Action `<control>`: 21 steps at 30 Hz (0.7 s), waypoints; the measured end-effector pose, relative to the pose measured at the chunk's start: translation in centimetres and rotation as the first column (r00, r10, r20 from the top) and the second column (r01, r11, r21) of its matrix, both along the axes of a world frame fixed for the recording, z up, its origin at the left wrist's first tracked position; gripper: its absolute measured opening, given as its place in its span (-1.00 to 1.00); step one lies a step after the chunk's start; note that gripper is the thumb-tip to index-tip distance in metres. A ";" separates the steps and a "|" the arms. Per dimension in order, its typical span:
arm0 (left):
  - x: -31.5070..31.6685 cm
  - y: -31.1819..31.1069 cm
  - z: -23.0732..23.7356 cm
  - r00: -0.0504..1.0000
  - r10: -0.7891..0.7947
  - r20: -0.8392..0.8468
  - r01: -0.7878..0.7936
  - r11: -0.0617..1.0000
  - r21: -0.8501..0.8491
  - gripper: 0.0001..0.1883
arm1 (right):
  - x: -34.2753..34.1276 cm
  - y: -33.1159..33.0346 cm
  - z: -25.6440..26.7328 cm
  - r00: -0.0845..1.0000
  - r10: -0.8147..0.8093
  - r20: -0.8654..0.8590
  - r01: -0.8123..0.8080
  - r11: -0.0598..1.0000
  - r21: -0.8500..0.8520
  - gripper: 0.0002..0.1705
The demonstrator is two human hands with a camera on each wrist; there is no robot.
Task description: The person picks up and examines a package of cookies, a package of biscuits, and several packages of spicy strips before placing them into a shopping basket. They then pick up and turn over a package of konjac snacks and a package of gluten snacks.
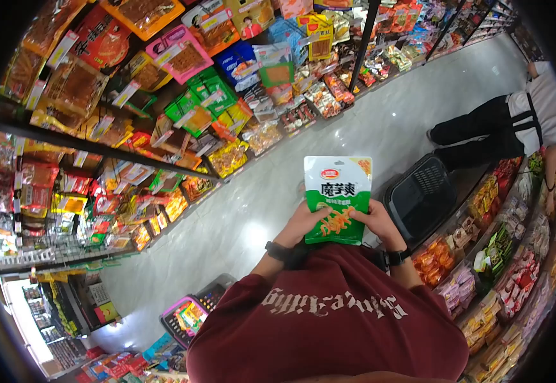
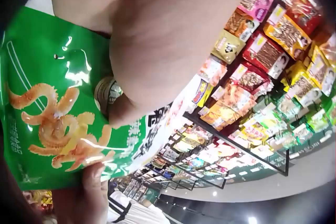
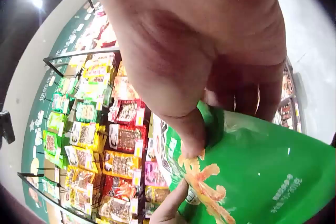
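Note:
A green and white snack bag (image 1: 338, 195) is held upright in front of the chest in the head view. The left hand (image 1: 306, 220) pinches its left edge, thumb on the printed front; the right hand (image 1: 379, 223) grips the right edge the same way. In the left wrist view the left hand (image 2: 152, 40) looms over the green bag (image 2: 52, 66), with the other hand's thumb at its lower edge. The right wrist view has the right hand (image 3: 194, 50) with its thumb pressed on the bag (image 3: 273, 166) and fingers behind it, partly hidden.
Shelves of packaged snacks (image 1: 188, 108) run along the left and top. A black basket (image 1: 418, 198) stands on the grey floor (image 1: 227, 236) at right, near a person in black trousers (image 1: 476, 124). Snack bins (image 1: 482, 262) line the right; a pink-rimmed basket (image 1: 185, 317) is at lower left.

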State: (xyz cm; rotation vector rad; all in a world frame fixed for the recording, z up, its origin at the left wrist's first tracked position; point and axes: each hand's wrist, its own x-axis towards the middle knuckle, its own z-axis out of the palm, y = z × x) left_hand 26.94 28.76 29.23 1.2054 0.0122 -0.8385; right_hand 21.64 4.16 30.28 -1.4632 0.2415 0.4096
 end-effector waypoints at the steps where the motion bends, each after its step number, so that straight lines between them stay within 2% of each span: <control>1: 2.0 -0.8 0.0 0.998 -0.053 0.017 0.053 0.998 -0.028 -0.60 | 0.8 -0.9 -0.1 1.000 -0.026 0.008 0.026 1.000 0.008 -0.72; 3: 5.6 -2.5 0.3 0.986 -0.160 0.041 0.163 0.983 -0.085 -0.57 | 2.4 -2.2 2.0 0.997 -0.083 0.007 0.083 0.996 0.022 -0.72; 6: 10.8 -4.9 1.2 0.962 -0.254 0.102 0.259 0.965 -0.031 -0.58 | 6.3 -4.7 3.9 0.993 -0.110 0.033 0.110 0.994 -0.015 -0.73; 9: 15.2 -6.1 1.1 0.938 -0.341 0.065 0.347 0.925 -0.151 -0.55 | 10.1 -6.0 4.8 0.995 -0.089 0.042 0.089 0.996 0.002 -0.73; 10: 16.9 -6.4 1.0 0.911 -0.404 0.080 0.412 0.898 -0.152 -0.44 | 11.5 -6.3 5.0 0.997 -0.073 0.038 0.073 0.997 -0.004 -0.72; 13: 19.4 -6.9 1.8 0.923 -0.363 0.130 0.377 0.919 -0.115 -0.42 | 14.5 -7.3 4.8 0.999 -0.038 0.025 0.037 0.998 0.045 -0.70; 15: 20.3 -6.8 3.3 0.944 -0.306 0.125 0.310 0.951 -0.016 -0.42 | 16.6 -7.7 4.5 0.999 0.035 0.033 -0.036 0.999 0.028 -0.66; 18: 20.8 -6.7 4.0 0.974 -0.215 0.074 0.202 0.968 0.152 -0.45 | 19.7 -8.3 1.7 0.990 0.135 0.035 -0.138 0.985 0.107 -0.63; 21: 19.8 -7.6 5.6 0.997 -0.030 0.077 0.015 0.982 0.190 -0.46 | 23.2 -9.8 3.7 0.916 0.389 -0.096 -0.386 0.921 0.040 -0.58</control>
